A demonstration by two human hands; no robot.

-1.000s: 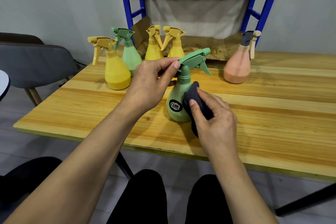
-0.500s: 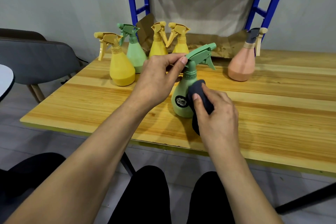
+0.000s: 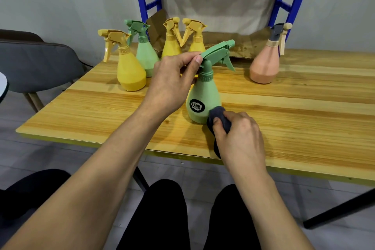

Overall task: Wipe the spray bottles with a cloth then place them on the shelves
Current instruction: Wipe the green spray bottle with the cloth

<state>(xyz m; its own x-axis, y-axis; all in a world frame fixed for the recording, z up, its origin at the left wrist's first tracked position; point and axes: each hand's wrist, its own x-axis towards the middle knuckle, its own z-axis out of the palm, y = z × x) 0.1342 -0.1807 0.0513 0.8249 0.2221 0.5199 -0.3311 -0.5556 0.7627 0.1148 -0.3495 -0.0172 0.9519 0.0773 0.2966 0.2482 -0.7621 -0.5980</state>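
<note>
A green spray bottle (image 3: 203, 95) with a round black label stands upright on the wooden table (image 3: 294, 119). My left hand (image 3: 172, 83) pinches the back of its green trigger head. My right hand (image 3: 239, 138) grips a dark grey cloth (image 3: 219, 116) and presses it against the bottle's lower right side, near the base. Part of the cloth hangs below my palm, over the table's front edge.
Behind stand three yellow bottles (image 3: 130, 71) (image 3: 171, 44) (image 3: 196, 42) and a second green bottle (image 3: 145, 53). A pink bottle (image 3: 263, 65) with a dark head stands at the right. A blue shelf frame (image 3: 284, 4) rises behind the table. A grey chair (image 3: 36, 67) is left.
My right hand has slid the cloth down the bottle, from its middle to near the base. The left hand keeps its hold on the trigger head.
</note>
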